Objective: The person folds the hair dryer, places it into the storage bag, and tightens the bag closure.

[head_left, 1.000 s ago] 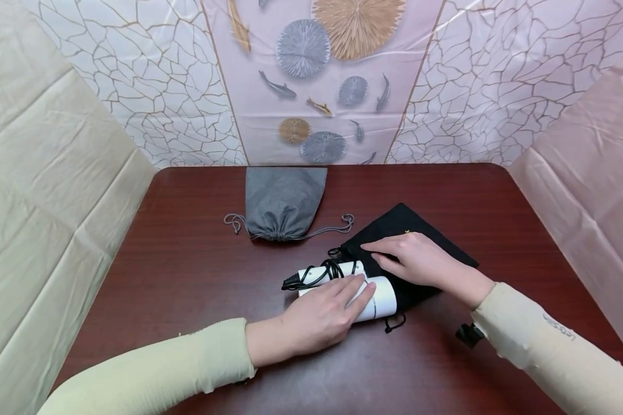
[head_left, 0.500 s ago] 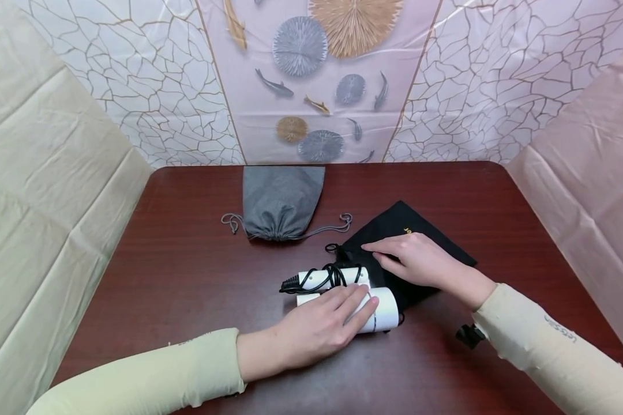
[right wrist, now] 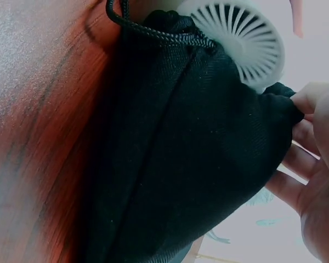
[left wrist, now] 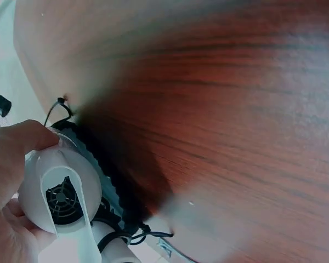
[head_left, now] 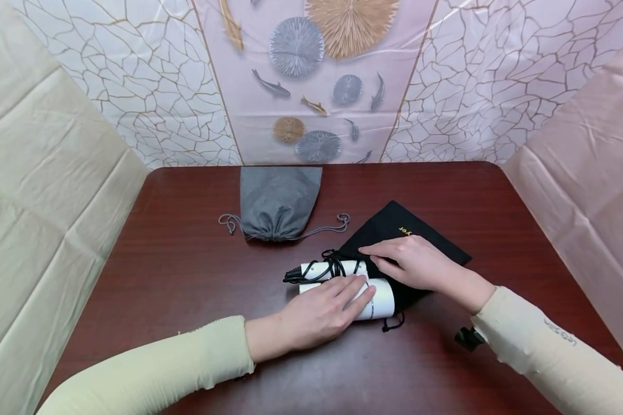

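Note:
A white hair dryer (head_left: 381,298) lies at the mouth of a black drawstring bag (head_left: 389,222) in the head view, its handle (head_left: 311,270) folded alongside and wound with black cord. My left hand (head_left: 322,314) grips the dryer body from above; in the left wrist view thumb and fingers wrap around the dryer (left wrist: 35,192). My right hand (head_left: 412,262) holds the bag's opening edge. From the right wrist, thumb and fingers of the hand (right wrist: 318,164) pinch the black cloth (right wrist: 192,142), and the dryer's slotted end (right wrist: 247,44) shows at the opening.
A grey drawstring pouch (head_left: 280,202) lies flat at the table's back edge, its cords spread to both sides. The brown table (head_left: 187,248) is bordered by a patterned backdrop and cloth side walls. A black cord loop (head_left: 393,325) sticks out near the dryer.
My left hand drew the hair dryer slightly toward me, then moved it back up against the bag's mouth. My right hand keeps its hold on the bag.

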### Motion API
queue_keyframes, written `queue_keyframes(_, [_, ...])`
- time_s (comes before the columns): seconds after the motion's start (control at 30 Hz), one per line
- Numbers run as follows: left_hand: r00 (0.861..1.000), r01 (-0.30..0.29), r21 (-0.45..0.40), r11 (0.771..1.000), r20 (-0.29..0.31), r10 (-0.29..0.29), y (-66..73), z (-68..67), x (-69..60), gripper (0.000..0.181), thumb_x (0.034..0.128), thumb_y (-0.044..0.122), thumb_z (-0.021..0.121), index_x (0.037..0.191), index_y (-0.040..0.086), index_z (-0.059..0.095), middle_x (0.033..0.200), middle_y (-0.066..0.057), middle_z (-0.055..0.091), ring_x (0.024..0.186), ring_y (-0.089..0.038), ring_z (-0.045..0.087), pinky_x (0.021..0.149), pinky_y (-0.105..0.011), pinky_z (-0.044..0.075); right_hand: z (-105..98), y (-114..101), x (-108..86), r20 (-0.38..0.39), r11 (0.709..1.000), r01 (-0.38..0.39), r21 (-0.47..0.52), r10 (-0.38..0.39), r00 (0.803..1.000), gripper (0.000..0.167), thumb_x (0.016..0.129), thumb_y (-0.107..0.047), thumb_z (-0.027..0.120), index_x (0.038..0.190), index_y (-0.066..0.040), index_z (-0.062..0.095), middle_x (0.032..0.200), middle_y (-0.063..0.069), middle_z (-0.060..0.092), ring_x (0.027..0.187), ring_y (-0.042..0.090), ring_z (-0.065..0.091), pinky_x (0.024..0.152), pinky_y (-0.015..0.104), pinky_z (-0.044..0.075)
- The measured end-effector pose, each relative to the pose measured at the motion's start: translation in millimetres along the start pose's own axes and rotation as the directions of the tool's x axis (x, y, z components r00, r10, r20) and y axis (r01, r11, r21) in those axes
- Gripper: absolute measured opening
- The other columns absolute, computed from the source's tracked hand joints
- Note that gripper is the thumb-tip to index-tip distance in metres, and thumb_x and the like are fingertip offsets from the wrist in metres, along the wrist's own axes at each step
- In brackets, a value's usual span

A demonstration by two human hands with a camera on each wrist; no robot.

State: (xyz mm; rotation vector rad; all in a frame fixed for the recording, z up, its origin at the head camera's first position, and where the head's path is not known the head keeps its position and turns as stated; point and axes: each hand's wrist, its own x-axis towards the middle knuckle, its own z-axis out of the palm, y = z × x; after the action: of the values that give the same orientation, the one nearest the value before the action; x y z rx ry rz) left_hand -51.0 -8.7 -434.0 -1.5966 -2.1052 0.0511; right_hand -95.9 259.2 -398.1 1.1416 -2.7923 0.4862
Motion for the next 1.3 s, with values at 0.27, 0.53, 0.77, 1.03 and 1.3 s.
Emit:
queue_keyframes(0.27, [0.999, 0.041, -0.040, 0.998, -0.030, -0.043, -7.5, 9.6, 2.1, 0.051, 0.1007, 0.018, 0.066, 0.148, 0.001, 0.058, 0.142, -0.021, 0.066, 0.128, -0.032, 0.067, 0.109, -0.037, 0.054, -0.8, -3.2, -3.5, -0.012, 0.999, 0.010, -0.031, -0.010, 1.000, 0.033, 0.097, -0.008, 0.074, 0.130, -0.009, 0.078, 0.120, 0.009, 0.079, 0.102, 0.023, 0.078, 0.082, 0.045, 0.064])
queue_keyframes(0.53, [0.998, 0.049, -0.032, 0.998, -0.036, -0.051, -9.1, 15.1, 5.7, 0.050, 0.1000, 0.016, 0.066, 0.147, 0.000, 0.059, 0.140, -0.022, 0.066, 0.126, -0.032, 0.067, 0.108, -0.037, 0.055, -2.1, -0.8, -6.3, -0.026, 0.996, -0.001, -0.095, -0.002, 1.000, 0.027, 0.094, -0.012, 0.078, 0.121, -0.007, 0.080, 0.112, 0.010, 0.081, 0.092, 0.023, 0.079, 0.076, 0.044, 0.064])
queue_keyframes(0.77, [0.998, 0.065, -0.010, 0.998, 0.004, -0.065, -12.0, 17.4, 6.3, 0.050, 0.1012, 0.015, 0.065, 0.148, -0.001, 0.058, 0.141, -0.023, 0.065, 0.128, -0.032, 0.067, 0.110, -0.037, 0.053, -5.4, 5.3, -6.4, -0.019, 0.995, -0.008, -0.100, 0.006, 1.000, 0.024, 0.094, -0.009, 0.079, 0.118, -0.007, 0.081, 0.111, 0.009, 0.081, 0.094, 0.023, 0.079, 0.078, 0.044, 0.064])
queue_keyframes(1.03, [0.996, 0.078, -0.027, 0.997, 0.041, -0.077, -14.4, 19.0, 9.1, 0.051, 0.1021, 0.015, 0.063, 0.150, -0.003, 0.056, 0.142, -0.024, 0.064, 0.130, -0.033, 0.065, 0.111, -0.038, 0.053, -8.0, -0.2, -6.1, 0.004, 0.969, -0.004, -0.248, 0.005, 1.000, 0.013, 0.091, -0.016, 0.084, 0.099, -0.009, 0.078, 0.089, 0.003, 0.077, 0.070, 0.020, 0.071, 0.059, 0.039, 0.058])
queue_keyframes(1.3, [0.996, 0.084, -0.013, 0.996, 0.044, -0.083, -14.6, 19.5, 11.5, 0.050, 0.1019, 0.015, 0.063, 0.149, -0.002, 0.057, 0.141, -0.023, 0.064, 0.129, -0.033, 0.066, 0.111, -0.038, 0.052, -9.7, 3.3, -6.5, 0.020, 0.964, -0.039, -0.264, 0.046, 0.999, 0.014, 0.091, -0.015, 0.081, 0.085, -0.015, 0.069, 0.078, -0.002, 0.067, 0.062, 0.016, 0.061, 0.053, 0.037, 0.052])
